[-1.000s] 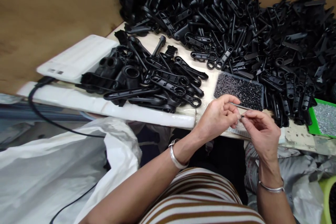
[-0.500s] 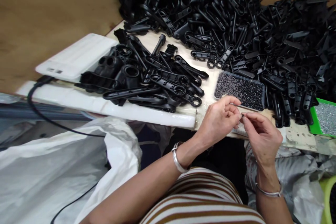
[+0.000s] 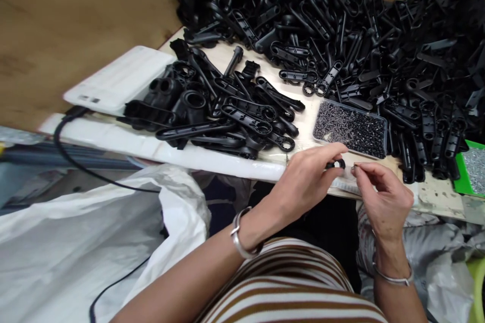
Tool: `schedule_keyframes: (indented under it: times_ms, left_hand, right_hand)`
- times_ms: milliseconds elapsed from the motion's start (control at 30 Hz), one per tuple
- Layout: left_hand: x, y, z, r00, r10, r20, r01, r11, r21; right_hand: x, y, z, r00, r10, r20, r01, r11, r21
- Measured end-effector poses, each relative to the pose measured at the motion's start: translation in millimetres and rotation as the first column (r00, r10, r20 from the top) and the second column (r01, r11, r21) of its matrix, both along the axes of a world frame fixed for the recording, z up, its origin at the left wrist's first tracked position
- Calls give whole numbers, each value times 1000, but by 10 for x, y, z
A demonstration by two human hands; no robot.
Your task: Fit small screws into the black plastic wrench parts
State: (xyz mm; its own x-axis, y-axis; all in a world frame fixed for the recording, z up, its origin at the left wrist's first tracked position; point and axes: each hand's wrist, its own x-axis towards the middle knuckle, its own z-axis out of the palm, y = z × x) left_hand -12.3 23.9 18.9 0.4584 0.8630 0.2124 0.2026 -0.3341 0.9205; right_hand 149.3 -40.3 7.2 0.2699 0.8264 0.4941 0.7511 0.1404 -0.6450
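My left hand (image 3: 308, 171) is closed on a black plastic part (image 3: 340, 163); only its ring-shaped end shows past the fingers. Just to the right, my right hand (image 3: 384, 193) pinches a tiny piece (image 3: 353, 167) between thumb and forefinger, too small to name. A small gap separates the two hands at the table's front edge. Right behind them lies a clear shallow box (image 3: 350, 128) of small dark pieces, greyish on its left side and black on its right.
Black plastic parts (image 3: 242, 116) lie in a heap on the left, and a far larger pile (image 3: 322, 15) covers the back. A white flat device (image 3: 117, 81) with a black cable stands at left. At right is a green tray (image 3: 462, 174) of silvery pieces. A white sack (image 3: 178, 212) hangs below.
The black part's ring end now shows at my left fingertips, where it was not visible before. My hands have drawn slightly apart, and the view has shifted a little.
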Motion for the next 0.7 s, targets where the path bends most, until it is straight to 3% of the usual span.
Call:
schedule_keyframes:
  times_ms: [100,200,367,567,633,700]
  left_hand:
    - [-130,-21,-10,916,94,-390,54,935,351]
    - [-141,-54,-67,835,145,-530,129,885,447]
    - [-67,-123,-173,880,98,-464,117,903,413]
    - [-73,-180,-298,977,54,-205,27,928,371]
    - [-73,-195,-332,985,78,-155,-6,908,419]
    - [-62,-220,-368,985,91,-147,5,837,548]
  right_hand:
    - [63,-20,-52,1000,-2,13,2,999,-36]
    - [75,-39,-73,998,25,57,-22,998,-54]
    - [34,-70,-13,987,76,139,-73,997,-28]
    - [51,-90,-3,982,104,159,-99,994,-39]
    - [78,-104,-17,986,89,144,-84,996,-39]
    - [111,-131,-33,989,66,131,-61,997,-45]
